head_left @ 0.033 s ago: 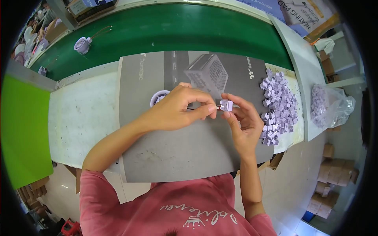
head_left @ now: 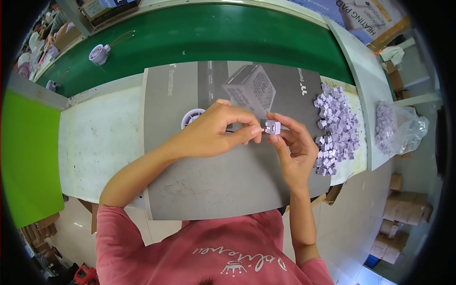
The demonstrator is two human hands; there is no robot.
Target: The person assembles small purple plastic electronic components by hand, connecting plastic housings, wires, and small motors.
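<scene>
Between the thumb and index finger of my right hand is a small lavender plastic block with an open, slotted face. My left hand pinches a thin wire end close to the block's left side; whether the wire sits inside the block is too small to tell. Behind my left hand, partly hidden, a round lavender motor housing with a spoked rim rests on the grey cardboard sheet. A dark stretch of wire shows beside my left fingers.
Right of the cardboard lies a heap of similar lavender blocks. A clear plastic bag with more blocks hangs farther right. Across the back runs a green belt, carrying another round lavender housing with wires. A bright green panel stands at left.
</scene>
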